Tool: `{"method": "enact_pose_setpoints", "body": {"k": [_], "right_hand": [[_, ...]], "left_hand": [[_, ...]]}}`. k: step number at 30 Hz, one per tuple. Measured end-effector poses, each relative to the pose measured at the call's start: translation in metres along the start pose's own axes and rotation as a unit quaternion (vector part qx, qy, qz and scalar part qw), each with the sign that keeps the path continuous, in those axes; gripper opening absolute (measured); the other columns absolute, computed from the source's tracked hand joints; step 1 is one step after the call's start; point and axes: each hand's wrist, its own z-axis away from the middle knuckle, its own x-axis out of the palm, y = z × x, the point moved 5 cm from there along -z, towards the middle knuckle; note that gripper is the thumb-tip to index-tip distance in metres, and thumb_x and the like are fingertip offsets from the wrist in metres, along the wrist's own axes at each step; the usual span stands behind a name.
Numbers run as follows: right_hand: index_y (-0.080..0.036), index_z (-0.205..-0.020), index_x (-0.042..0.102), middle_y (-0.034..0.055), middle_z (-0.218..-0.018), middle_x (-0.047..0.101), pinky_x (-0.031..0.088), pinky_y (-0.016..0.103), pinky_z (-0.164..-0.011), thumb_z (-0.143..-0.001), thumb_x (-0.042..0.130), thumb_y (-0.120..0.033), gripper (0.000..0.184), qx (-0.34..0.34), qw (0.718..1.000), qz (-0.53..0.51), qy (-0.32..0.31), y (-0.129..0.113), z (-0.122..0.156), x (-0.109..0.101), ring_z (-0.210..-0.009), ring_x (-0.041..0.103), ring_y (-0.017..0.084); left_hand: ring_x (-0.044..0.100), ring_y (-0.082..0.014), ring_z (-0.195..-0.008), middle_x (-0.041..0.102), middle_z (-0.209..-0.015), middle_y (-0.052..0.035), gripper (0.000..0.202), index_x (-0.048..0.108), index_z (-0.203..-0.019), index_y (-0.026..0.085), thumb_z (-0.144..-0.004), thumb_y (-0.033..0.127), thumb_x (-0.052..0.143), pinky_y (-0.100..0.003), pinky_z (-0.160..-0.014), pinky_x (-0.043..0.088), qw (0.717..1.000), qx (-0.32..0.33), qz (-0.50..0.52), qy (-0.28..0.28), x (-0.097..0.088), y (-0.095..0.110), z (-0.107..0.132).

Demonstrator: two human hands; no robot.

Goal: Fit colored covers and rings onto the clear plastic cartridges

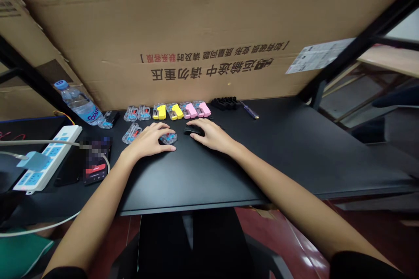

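Seen with a clear piece (pixel 169 138) at three o'clock from the nearer, spread left hand (pixel 152 140), and a nine-to-three black piece (pixel 193 130) at the right hand (pixel 211 133), impossible to tell if pinched.

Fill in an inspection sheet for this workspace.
Surface: black table.
Job's things: clear case and black piece at the hands; three clear cases, two yellow-and-clear, two pink-and-clear; black parts and screwdriver farther right.
Clutter: bottle, phone.
Hands: left hand curved around the clear case, right hand at the black piece; grips unclear.
Cables: pale cable crossing the power strip; blue adapter on the strip.
Surroundings: cardboard with upside-down printing behind; reddish floor below.
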Motion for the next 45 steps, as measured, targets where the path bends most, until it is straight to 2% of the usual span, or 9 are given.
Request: {"method": "enact_pose_setpoints", "body": {"k": [5,8,10,13,17,20,31,39,45], "right_hand": [[-0.022,-0.13,0.071,0.0103,-0.119,0.077,0.058,0.048,-0.103,-0.092,0.073,-0.035,0.04,0.095,0.975,-0.196,0.036,0.007,-0.005,-0.001,-0.107,0.073,0.028],[-0.023,-0.12,0.068,0.0073,-0.104,0.075,0.059,0.037,-0.076,-0.09,0.072,-0.04,0.035,0.2,0.892,-0.403,0.03,0.012,-0.005,0.004,-0.081,0.068,0.021],[-0.023,-0.108,0.065,0.0062,-0.099,0.074,0.053,0.032,-0.064,-0.088,0.072,-0.043,0.029,0.236,0.825,-0.512,0.026,0.009,-0.005,0.007,-0.07,0.062,0.018],[-0.023,-0.1,0.062,0.003,-0.09,0.07,0.043,0.028,-0.055,-0.085,0.075,-0.048,0.031,0.25,0.782,-0.571,0.015,0.0,-0.003,0.008,-0.062,0.053,0.014],[-0.022,-0.094,0.062,-0.0011,-0.084,0.062,0.034,0.026,-0.051,-0.082,0.086,-0.052,0.041,0.207,0.836,-0.508,-0.017,-0.013,-0.001,0.015,-0.059,0.047,0.011],[-0.021,-0.087,0.059,-0.0043,-0.074,0.052,0.029,0.026,-0.049,-0.085,0.084,-0.063,0.048,0.173,0.867,-0.467,-0.015,-0.019,0.0,0.023,-0.055,0.041,0.009],[-0.023,-0.089,0.054,-0.0079,-0.067,0.044,0.029,0.022,-0.045,-0.092,0.074,-0.072,0.053,0.139,0.875,-0.463,0.022,-0.015,0.0,0.034,-0.051,0.035,0.008],[-0.023,-0.1,0.055,-0.0062,-0.079,0.05,0.024,0.022,-0.044,-0.092,0.075,-0.068,0.05,0.152,0.851,-0.5,0.055,-0.016,0.0,0.03,-0.05,0.032,0.005],[-0.022,-0.1,0.057,-0.0053,-0.076,0.049,0.027,0.024,-0.044,-0.095,0.071,-0.07,0.05,0.134,0.893,-0.429,0.013,-0.018,0.0,0.031,-0.053,0.037,0.008]], "left_hand": [[0.07,-0.0305,-0.12,0.076,-0.13,-0.009,0.042,0.073,-0.135,0.027,-0.103,0.053,0.067,-0.044,-0.105,0.055,0.999,-0.012,0.039,0.019,-0.002,0.002,-0.004],[0.075,-0.0292,-0.111,0.079,-0.123,-0.0098,0.038,0.069,-0.135,0.024,-0.11,0.048,0.055,-0.042,-0.098,0.058,0.99,-0.044,0.124,0.042,-0.005,0.005,-0.008],[0.078,-0.0253,-0.091,0.081,-0.108,-0.008,0.037,0.067,-0.128,0.023,-0.109,0.052,0.055,-0.036,-0.082,0.06,0.975,-0.085,0.198,0.046,-0.002,0.006,-0.01],[0.071,-0.0166,-0.062,0.076,-0.087,-0.0027,0.041,0.06,-0.112,0.022,-0.105,0.062,0.056,-0.024,-0.05,0.049,0.929,-0.156,0.332,0.046,0.007,0.007,-0.013],[0.059,-0.0101,-0.046,0.063,-0.072,0.0046,0.051,0.049,-0.104,0.023,-0.099,0.073,0.058,-0.018,-0.038,0.033,0.864,-0.194,0.462,0.059,0.019,0.011,-0.015],[0.051,-0.0075,-0.042,0.057,-0.069,0.0077,0.058,0.046,-0.102,0.024,-0.094,0.08,0.06,-0.017,-0.037,0.031,0.841,-0.205,0.497,0.053,0.028,0.014,-0.017],[0.05,-0.0064,-0.044,0.056,-0.074,0.0093,0.053,0.042,-0.11,0.024,-0.101,0.074,0.056,-0.019,-0.042,0.038,0.87,-0.153,0.468,0.018,0.042,0.03,-0.02],[0.049,-0.0067,-0.041,0.054,-0.071,0.0101,0.057,0.041,-0.106,0.025,-0.097,0.079,0.058,-0.017,-0.036,0.033,0.839,-0.194,0.505,0.052,0.038,0.025,-0.02],[0.054,-0.0078,-0.047,0.058,-0.075,0.0079,0.056,0.043,-0.112,0.024,-0.098,0.074,0.062,-0.018,-0.039,0.038,0.835,-0.176,0.517,0.065,0.042,0.022,-0.022]]}}
